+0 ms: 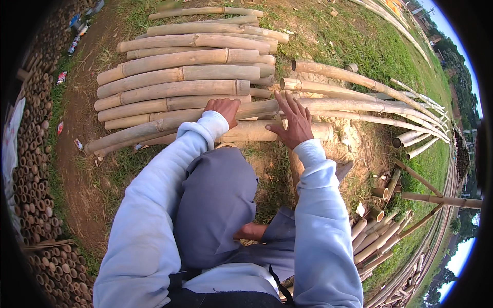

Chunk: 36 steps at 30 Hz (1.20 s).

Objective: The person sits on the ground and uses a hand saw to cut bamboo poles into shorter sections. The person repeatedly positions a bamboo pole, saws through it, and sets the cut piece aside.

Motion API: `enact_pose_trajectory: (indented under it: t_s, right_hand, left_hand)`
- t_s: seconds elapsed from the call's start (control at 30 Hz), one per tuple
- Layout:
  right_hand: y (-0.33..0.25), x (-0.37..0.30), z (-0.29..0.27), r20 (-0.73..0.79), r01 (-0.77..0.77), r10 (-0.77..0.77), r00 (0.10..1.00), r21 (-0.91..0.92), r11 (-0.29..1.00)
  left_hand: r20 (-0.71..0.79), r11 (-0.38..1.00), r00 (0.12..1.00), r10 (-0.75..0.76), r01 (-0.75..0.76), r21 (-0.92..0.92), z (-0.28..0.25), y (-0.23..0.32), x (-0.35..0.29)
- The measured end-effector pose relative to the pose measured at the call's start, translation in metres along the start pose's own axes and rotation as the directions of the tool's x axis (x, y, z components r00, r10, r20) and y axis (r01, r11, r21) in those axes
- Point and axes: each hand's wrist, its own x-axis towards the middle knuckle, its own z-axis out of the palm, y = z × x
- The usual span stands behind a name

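A long bamboo pole [259,108] runs across in front of me, from the lower left out to the right. My left hand [224,111] is closed over it, with the knuckles up and the fingertips hidden. Farther right, my right hand [295,121] lies at the same pole with its fingers spread and stretched out, the thumb apart. Just nearer than the pole, a thick bamboo piece [251,131] lies crosswise below my hands. Beyond my left hand, cut bamboo lengths [177,75] lie side by side in a row.
More long poles [349,75] stretch away to the right over the grass. Short bamboo pieces [377,236] are heaped at the lower right, near a bamboo frame [441,199]. Stacked bamboo [38,205] shows its round ends along the left. My bent knee [218,179] is close below the pole.
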Motion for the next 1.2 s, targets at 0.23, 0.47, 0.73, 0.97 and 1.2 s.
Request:
enact_pose_trajectory:
  t_s: [0.23, 0.47, 0.73, 0.97, 1.2]
  right_hand:
    - [-0.025, -0.274, -0.083, 0.348, -0.443, 0.324, 0.880, 0.349, 0.826]
    - [-0.055, -0.549, -0.021, 0.693, -0.809, 0.700, 0.173, -0.305, 0.502]
    - [-0.043, -0.526, -0.003, 0.617, -0.890, 0.751, 0.236, -0.172, 0.421]
    - [-0.053, -0.527, 0.008, 0.617, -0.906, 0.753, 0.229, -0.149, 0.397]
    - [-0.064, -0.543, 0.011, 0.607, -0.927, 0.772, 0.187, -0.150, 0.343]
  left_hand:
    - [-0.093, 0.998, 0.995, 0.023, -0.018, 0.059, 0.006, -0.010, -0.010]
    - [-0.040, 0.998, 0.999, 0.006, -0.004, 0.055, 0.002, 0.004, -0.001]
    - [-0.039, 0.997, 0.999, -0.010, 0.013, 0.077, 0.006, 0.002, -0.002]
    - [-0.114, 0.998, 0.993, 0.039, -0.033, 0.050, 0.031, -0.013, 0.008]
    - [-0.067, 0.997, 0.997, 0.023, -0.018, 0.077, 0.018, -0.010, 0.010]
